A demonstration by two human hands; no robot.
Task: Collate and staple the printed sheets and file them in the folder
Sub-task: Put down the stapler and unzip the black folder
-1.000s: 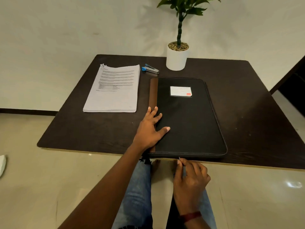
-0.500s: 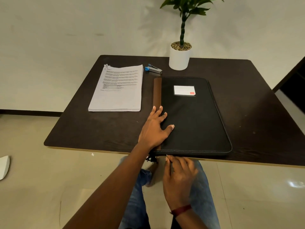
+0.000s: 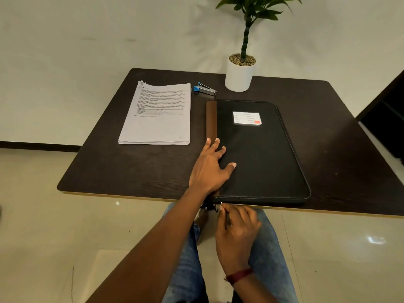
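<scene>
A black zip folder (image 3: 260,154) with a brown spine and a white label lies shut on the dark table (image 3: 131,171). My left hand (image 3: 211,167) presses flat on its near left part, fingers spread. My right hand (image 3: 236,230) is below the table edge and pinches the zip pull (image 3: 221,204) at the folder's near left corner. A stack of printed sheets (image 3: 156,119), stapled at its far left corner, lies left of the folder. A blue and silver stapler (image 3: 204,89) rests behind the sheets' right corner.
A white pot with a green plant (image 3: 239,75) stands at the table's far edge, behind the folder. The near table edge runs just under the folder. My knees in jeans are below it. A dark doorway shows at far right.
My right hand has slid the zip pull leftward along the folder's near edge, from about the middle to the left corner. My left hand has stayed pressed on the folder.
</scene>
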